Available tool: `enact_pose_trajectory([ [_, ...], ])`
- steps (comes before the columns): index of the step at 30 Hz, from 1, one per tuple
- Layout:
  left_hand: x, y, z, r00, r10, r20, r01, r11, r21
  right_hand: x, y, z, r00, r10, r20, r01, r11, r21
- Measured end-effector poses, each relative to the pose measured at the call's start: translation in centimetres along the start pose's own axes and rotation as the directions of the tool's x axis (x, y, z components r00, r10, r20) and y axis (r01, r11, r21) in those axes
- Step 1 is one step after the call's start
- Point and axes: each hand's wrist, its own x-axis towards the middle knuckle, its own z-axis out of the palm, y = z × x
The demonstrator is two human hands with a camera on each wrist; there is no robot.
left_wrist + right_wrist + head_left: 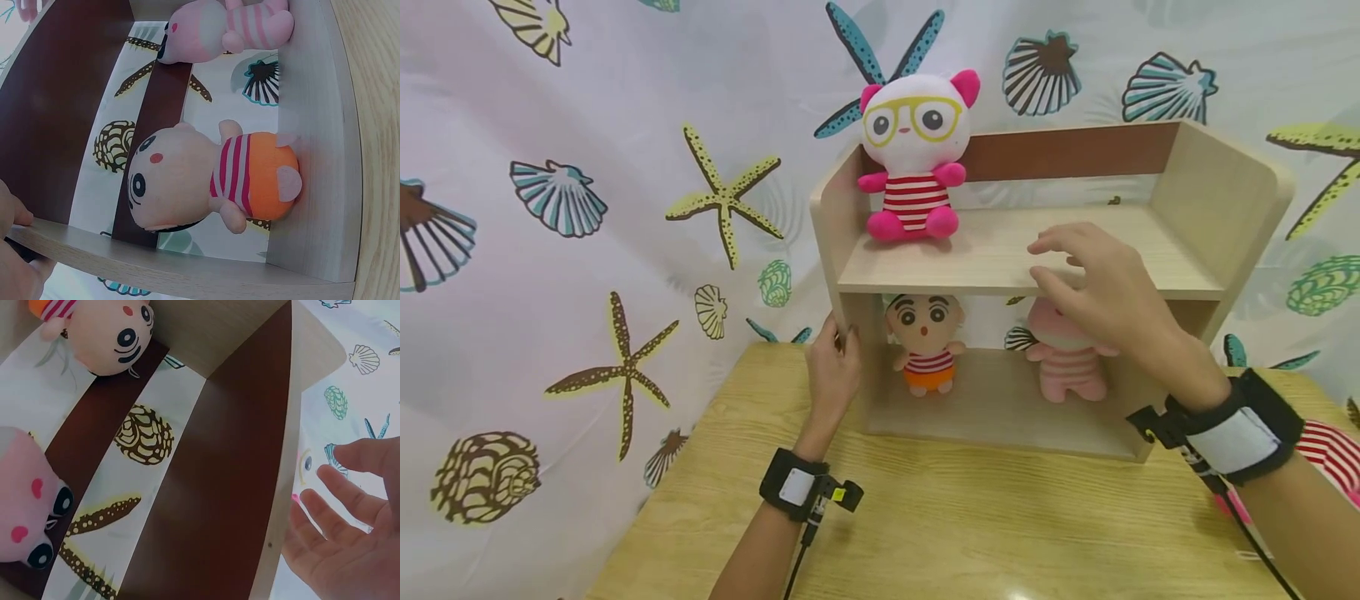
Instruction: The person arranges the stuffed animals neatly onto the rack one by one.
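A light wooden two-tier shelf (1000, 250) stands on the table. My left hand (835, 367) grips the edge of its left side panel; the left wrist view shows that thumb and fingers (22, 215) on either side of the board. Before the upper tier, my right hand (1097, 283) hovers with fingers apart and nothing between them. A pink-and-white plush (917, 150) with yellow glasses sits at the upper left. Below it stands a boy plush (928, 350) in orange shorts. At the lower right is a pink striped plush (1067, 358), its head partly hidden by my right hand.
A red-and-white striped thing (1330, 454) with pink parts lies on the table at the right, partly behind my right forearm. The wooden table (940, 508) extends in front of the shelf. A curtain (625, 208) printed with shells and starfish hangs behind.
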Motion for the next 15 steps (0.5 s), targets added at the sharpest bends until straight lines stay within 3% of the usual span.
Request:
enact_pose_trajectory([
  [9, 0.1, -0.2, 0.1, 1.0, 0.014, 0.002, -0.014, 1.0, -0.005, -2.3, 0.5, -1.3, 0.995, -0.063, -0.075, 0.058, 0.996, -0.063],
  [15, 0.0, -0.1, 0.0, 1.0, -0.007, 0.005, 0.007, 1.0, -0.003, -3.5, 1.4, -1.4, 0.997, -0.047, -0.069, 0.043, 0.997, -0.065],
])
